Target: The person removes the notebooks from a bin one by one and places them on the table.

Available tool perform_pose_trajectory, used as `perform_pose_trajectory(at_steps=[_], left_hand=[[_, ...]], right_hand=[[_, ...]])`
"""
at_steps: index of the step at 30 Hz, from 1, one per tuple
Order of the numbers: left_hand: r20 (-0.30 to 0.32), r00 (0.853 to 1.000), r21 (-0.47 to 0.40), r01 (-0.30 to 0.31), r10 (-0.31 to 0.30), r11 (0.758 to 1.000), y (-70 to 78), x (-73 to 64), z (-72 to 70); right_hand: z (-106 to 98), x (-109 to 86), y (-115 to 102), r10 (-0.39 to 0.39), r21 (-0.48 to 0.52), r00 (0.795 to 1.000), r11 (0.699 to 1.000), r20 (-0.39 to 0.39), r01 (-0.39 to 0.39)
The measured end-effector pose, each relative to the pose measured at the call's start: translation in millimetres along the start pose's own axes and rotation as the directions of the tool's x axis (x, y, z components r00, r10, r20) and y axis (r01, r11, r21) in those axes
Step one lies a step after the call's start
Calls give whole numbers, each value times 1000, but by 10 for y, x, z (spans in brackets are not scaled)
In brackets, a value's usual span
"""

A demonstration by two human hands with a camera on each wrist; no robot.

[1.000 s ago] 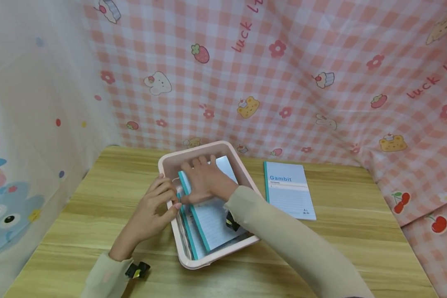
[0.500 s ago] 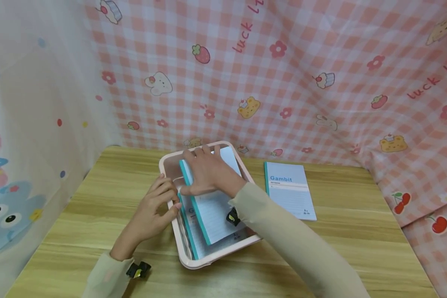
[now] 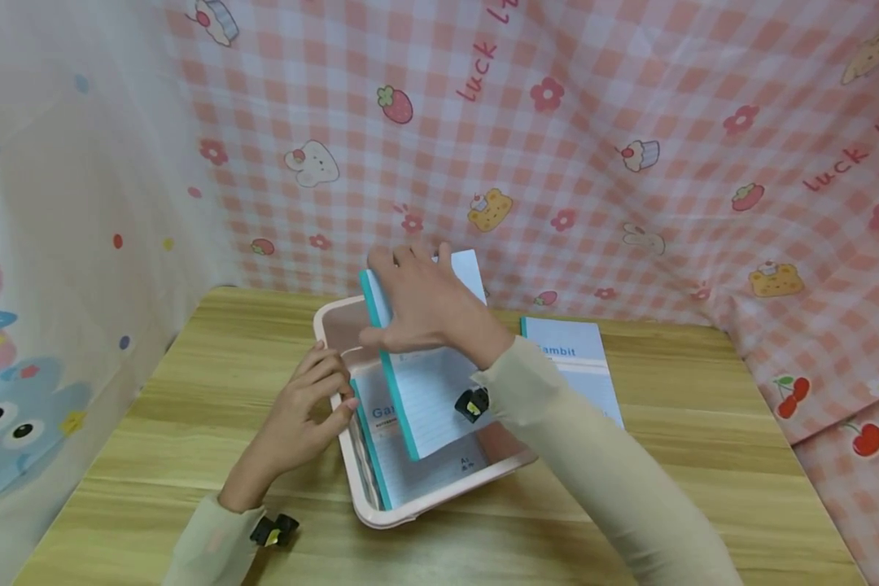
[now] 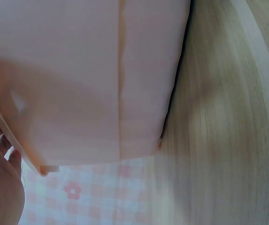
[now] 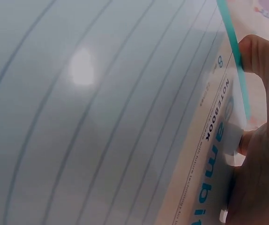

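The right hand (image 3: 428,308) has its fingers clasped on the upper notebook (image 3: 432,403), held over the bin (image 3: 450,494) whose rim the left hand (image 3: 300,417) grips, and a loosened clasp could drop it onto the lower notebook (image 3: 428,480).

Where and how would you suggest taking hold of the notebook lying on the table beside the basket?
I'd probably pinch the notebook by its right long edge, coming from the right. It lies flat on the table, so a fingertip may need to lift that edge. In the head view, the right sleeve overlaps its lower left, where the basket stands.
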State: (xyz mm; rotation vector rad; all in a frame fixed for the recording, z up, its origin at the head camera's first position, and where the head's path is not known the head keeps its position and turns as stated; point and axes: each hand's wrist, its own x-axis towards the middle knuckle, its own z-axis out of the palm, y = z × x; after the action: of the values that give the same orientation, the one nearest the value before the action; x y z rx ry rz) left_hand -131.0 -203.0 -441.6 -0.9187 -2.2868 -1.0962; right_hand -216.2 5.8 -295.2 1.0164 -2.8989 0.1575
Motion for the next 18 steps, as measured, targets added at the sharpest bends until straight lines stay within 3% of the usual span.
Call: perform_pose_trajectory(at_steps=[10,18], left_hand=[[10,1000,-1,19,-19,1000,5,-2,-2],[6,1000,9,24,-24,1000,10,2,-6]], right_hand=[[-363,-138,118,6,66,995,998,-102,1],[-567,-261,245,41,96,992,995,-115,-30]])
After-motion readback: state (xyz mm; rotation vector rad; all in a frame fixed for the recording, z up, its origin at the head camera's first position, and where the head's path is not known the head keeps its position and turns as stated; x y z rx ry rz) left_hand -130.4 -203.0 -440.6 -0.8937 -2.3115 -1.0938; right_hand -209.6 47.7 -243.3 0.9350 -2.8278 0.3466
